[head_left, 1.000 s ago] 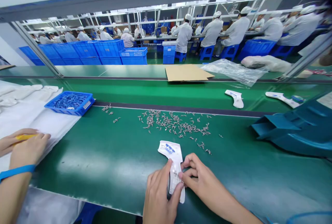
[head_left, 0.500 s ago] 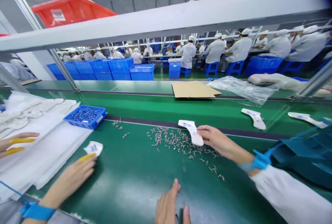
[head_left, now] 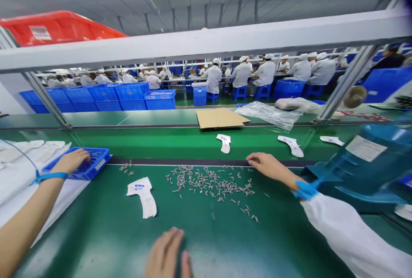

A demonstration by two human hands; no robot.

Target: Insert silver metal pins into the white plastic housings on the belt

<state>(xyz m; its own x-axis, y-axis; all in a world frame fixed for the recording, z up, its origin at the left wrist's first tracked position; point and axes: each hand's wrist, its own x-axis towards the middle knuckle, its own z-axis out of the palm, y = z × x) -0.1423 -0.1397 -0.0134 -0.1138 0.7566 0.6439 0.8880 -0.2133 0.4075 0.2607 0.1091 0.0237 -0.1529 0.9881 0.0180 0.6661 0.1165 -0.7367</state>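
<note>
My right hand [head_left: 268, 167], white-sleeved with a blue wristband [head_left: 307, 189], hovers by the dark belt edge, fingers loosely extended and holding nothing. Just beyond it, a white pistol-shaped plastic shell [head_left: 224, 143] with blue print lies on the green belt. My left hand [head_left: 167, 254] is at the bottom edge, partly cut off, its fingers stretched and thumb apart. Between my hands and the belt, many small metal parts [head_left: 212, 183] are scattered on the green worktop. Another white shell [head_left: 143, 196] rests ahead of my left hand.
At left, a co-worker's hand [head_left: 72, 160] reaches into a blue tray [head_left: 101, 164] of small parts. Further shells [head_left: 291, 145] lie on the belt. A teal bin [head_left: 363, 162] stands at right; cardboard [head_left: 220, 118] and clear plastic film [head_left: 272, 114] lie behind. A white shelf beam [head_left: 206, 42] crosses above.
My right hand has let go of the white shell, now on the belt. The co-worker has put down a shell and reached into the blue tray. The view has shifted right.
</note>
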